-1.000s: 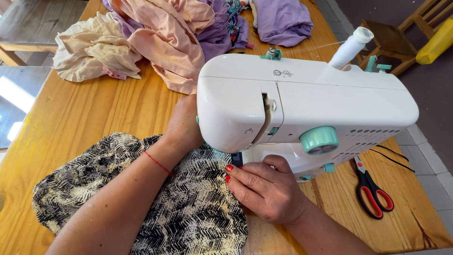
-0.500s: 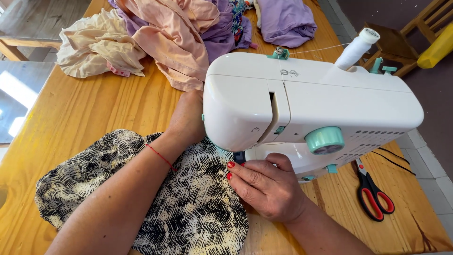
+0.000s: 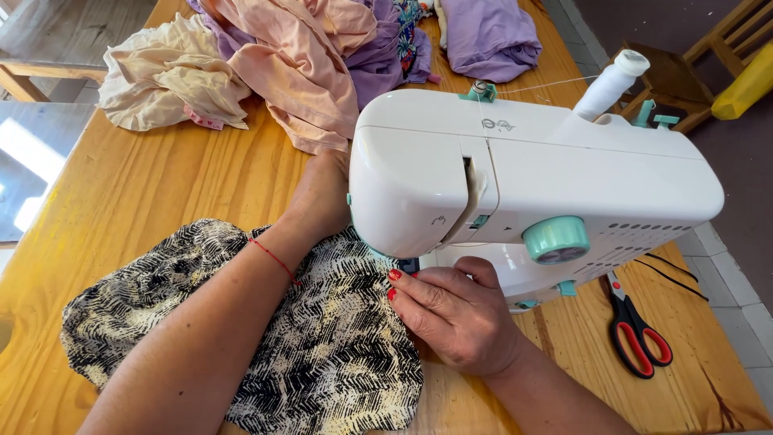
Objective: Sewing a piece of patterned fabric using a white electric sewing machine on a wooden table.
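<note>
Right hand (image 3: 459, 318) rests flat with fingers together on the black-and-cream patterned fabric (image 3: 322, 354) at the sewing machine (image 3: 523, 177), as half a second ago, while the left hand (image 3: 322, 197), its fingers hidden, stays behind the machine head.

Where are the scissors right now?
Head view, lower right: the red-handled scissors lie on the wooden table, just right of the sewing machine, beyond the right hand.
</note>
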